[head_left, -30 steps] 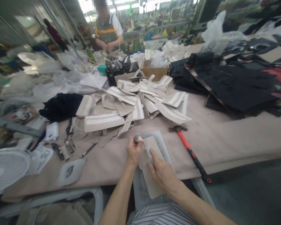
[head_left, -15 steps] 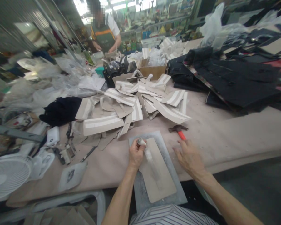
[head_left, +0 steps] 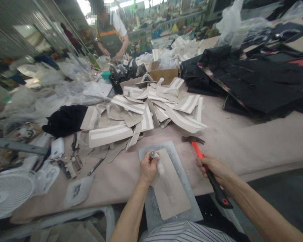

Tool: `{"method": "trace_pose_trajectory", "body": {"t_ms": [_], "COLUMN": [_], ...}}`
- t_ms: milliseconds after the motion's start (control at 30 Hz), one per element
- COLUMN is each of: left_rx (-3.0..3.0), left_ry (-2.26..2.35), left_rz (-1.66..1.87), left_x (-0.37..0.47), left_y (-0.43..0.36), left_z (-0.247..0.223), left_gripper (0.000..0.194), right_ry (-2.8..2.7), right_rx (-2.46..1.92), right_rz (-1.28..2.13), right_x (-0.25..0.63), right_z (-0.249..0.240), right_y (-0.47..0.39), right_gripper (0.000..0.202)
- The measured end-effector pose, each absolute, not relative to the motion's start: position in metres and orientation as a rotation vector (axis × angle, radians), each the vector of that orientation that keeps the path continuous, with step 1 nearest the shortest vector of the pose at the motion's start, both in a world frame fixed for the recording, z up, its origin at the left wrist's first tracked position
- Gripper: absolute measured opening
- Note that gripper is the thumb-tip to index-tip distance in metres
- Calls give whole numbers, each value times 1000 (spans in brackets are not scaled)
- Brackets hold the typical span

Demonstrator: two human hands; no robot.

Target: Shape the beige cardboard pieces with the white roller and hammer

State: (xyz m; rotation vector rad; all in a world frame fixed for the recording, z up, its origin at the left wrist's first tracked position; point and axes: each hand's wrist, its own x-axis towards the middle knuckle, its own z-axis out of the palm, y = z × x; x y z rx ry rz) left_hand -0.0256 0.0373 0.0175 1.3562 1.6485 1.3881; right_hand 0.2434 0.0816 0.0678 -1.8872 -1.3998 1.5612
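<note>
My left hand [head_left: 148,168] is closed around the raised upper end of a pale, wrapped strap [head_left: 165,179] on a beige bag panel [head_left: 175,195]. The rest of the strap runs down the panel's face. Under the panel lies a grey slab [head_left: 192,205], at the table's front edge. To the right, my right hand [head_left: 214,168] has its fingers wrapped round the shaft of a claw hammer [head_left: 197,149]. The hammer's dark head points away from me, and its black grip extends back past my hand.
A loose heap of beige panels with white strips [head_left: 138,111] sits beyond the slab. Dark bag pieces [head_left: 262,80] are stacked at right. On the left are a white fan [head_left: 10,191], small tools and plastic bags. A co-worker [head_left: 112,37] stands across the table.
My right hand has gone from reaching beside the hammer to gripping its shaft, and the black grip now shows. My left hand stays on the strap end, tilted slightly.
</note>
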Motion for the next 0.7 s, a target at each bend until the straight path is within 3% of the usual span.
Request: {"method": "trace_pose_trajectory", "body": {"t_ms": [100, 200, 367, 567, 700], "left_rx": [1442, 1504, 1553, 1527, 1494], "left_ry": [1617, 1616, 1689, 1608, 1591], "left_rz": [1360, 1339, 1312, 1313, 1342], "left_x": [-26, -26, -26, -25, -25], "left_y": [38, 38, 38, 37, 38], "left_z": [16, 14, 9, 13, 13], "left_gripper": [15, 15, 8, 16, 18], "right_ry": [-1461, -1919, -2514, -2053, -1970], "right_rx": [-1672, -1444, -1120, -1041, -1140], "right_rz": [1559, 1084, 341, 73, 48], "right_x": [226, 209, 196, 193, 191], "right_z": [90, 104, 128, 220, 197], "right_y": [66, 51, 56, 61, 51], "right_gripper": [20, 32, 29, 24, 24]}}
